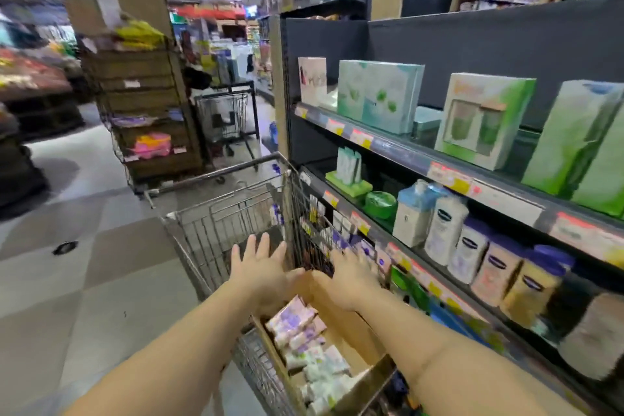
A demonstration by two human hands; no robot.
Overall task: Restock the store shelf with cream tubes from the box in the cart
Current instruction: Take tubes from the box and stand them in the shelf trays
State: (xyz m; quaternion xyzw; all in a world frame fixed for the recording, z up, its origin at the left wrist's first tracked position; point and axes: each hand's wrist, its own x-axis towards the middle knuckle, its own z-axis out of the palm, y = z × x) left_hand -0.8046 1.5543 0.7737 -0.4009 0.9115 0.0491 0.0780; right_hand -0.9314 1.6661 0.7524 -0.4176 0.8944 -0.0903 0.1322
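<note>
Both hands over cart (209, 233), frame centre: left hand (260, 268) spread; right hand (347, 275) flat, blurred. Box (351, 331) of tubes (304, 334) below, shelf (422, 159) right.

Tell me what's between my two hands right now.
In the head view, the far flap of the cardboard box shows between the left hand and right hand; no tubes there.

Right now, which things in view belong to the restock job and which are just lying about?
Job:
- cardboard box in the cart
- cream tubes in the box
- store shelf at right
- left hand and right hand, both open over the box's far end

Bystanders:
- green gift boxes on the upper shelf
- lotion bottles
- second cart down the aisle
- brown display rack
</note>
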